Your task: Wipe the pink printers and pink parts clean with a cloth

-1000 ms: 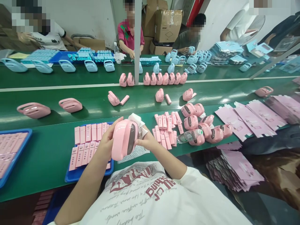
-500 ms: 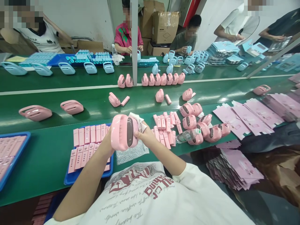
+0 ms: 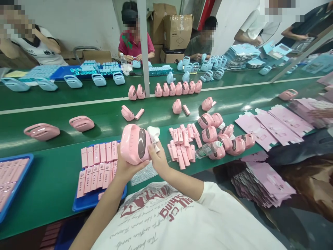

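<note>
A glossy pink handled device (image 3: 130, 144) with a dark oval panel is held up in front of my chest. My left hand (image 3: 124, 169) is wrapped round its lower left side, with some fingers hidden behind it. At its right side, my right hand (image 3: 159, 159) pinches a crumpled white cloth (image 3: 153, 133), the thumb close against the pink casing. Below the hands, a clear bubble-wrap bag (image 3: 143, 173) lies on the table. Left of it, a blue tray (image 3: 78, 205) holds rows of pink sticks (image 3: 95, 177).
Loose pink sticks (image 3: 182, 149), a plastic bottle (image 3: 208, 150) and several pink devices (image 3: 238, 146) lie to the right. Flat pink cartons (image 3: 273, 128) sit beyond. More devices (image 3: 41, 132) stand on the green belt (image 3: 109, 128). Co-workers (image 3: 136, 41) sit opposite, behind a post (image 3: 144, 48).
The pink device has turned slightly in my hands. The white cloth now stands up more at its upper right. The view has shifted a little; a co-worker opposite now holds a blue device.
</note>
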Demonstrator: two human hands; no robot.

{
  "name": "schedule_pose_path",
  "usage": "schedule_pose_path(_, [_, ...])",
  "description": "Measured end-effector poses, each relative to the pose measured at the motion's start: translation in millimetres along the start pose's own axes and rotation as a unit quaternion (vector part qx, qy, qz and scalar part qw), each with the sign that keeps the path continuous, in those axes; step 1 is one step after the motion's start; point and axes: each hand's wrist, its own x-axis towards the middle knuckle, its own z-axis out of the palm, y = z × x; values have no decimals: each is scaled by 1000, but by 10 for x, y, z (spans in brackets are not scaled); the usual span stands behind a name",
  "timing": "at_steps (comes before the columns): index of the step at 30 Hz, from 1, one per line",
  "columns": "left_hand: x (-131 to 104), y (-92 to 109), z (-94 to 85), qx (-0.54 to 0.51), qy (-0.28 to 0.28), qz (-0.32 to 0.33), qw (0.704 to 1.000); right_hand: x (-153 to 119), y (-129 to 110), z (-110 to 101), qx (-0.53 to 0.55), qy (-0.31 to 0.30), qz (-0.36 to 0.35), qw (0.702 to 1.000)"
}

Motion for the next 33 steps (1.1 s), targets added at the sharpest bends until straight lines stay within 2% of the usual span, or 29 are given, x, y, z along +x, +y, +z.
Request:
schedule_pose_path(2, [44, 37, -43, 18, -11, 37, 999, -34, 12, -44, -97, -21, -105, 989])
schedule_pose_path(4, [94, 79, -65, -36, -53, 59, 996, 13, 6, -119, -171, -55, -192, 965])
schedule_pose_path(5, [113, 96, -64, -81, -74, 57, 992, 67, -12, -161, -191, -70, -210, 956])
schedule_pose_path(7, [130, 115, -44, -165, -105, 35, 980, 205, -87, -233, -196, -91, -186, 958])
schedule_pose_path(10, [121, 106, -4, -221, -96, -15, 970, 376, -290, -267, -190, -133, -129, 964])
schedule_pose_path(12, [111, 83, 3, -215, -73, -44, 973, 416, -451, -226, -215, -202, -173, 940])
schedule_pose_path(14, [103, 61, -1, -174, -45, -80, 980, 414, -588, -155, -234, -297, -224, 898])
schedule_pose_path(16, [89, 52, 0, -138, -23, -112, 984, 409, -663, -102, -232, -381, -228, 866])
schedule_pose_path(17, [79, 55, 4, -139, -22, -121, 983, 413, -671, -98, -226, -401, -216, 861])
schedule_pose_path(18, [69, 65, 10, -151, -29, -122, 981, 421, -660, -112, -222, -394, -202, 869])
schedule_pose_path(19, [61, 79, 15, -171, -39, -120, 977, 431, -633, -143, -217, -360, -184, 888])
schedule_pose_path(22, [64, 151, 11, -226, -68, -143, 961, 447, -500, -278, -179, -190, -102, 960])
schedule_pose_path(24, [91, 206, -18, -249, -91, -191, 945, 441, -422, -330, -115, -143, -28, 983])
schedule_pose_path(26, [123, 252, -55, -259, -126, -243, 926, 445, -389, -320, -21, -169, 49, 984])
schedule_pose_path(29, [152, 286, -81, -262, -198, -300, 895, 517, -416, -252, 86, -204, 166, 961])
schedule_pose_path(31, [157, 283, -71, -264, -235, -317, 880, 604, -435, -231, 98, -221, 222, 945])
schedule_pose_path(33, [159, 265, -54, -258, -225, -323, 882, 694, -409, -253, 79, -215, 230, 946])
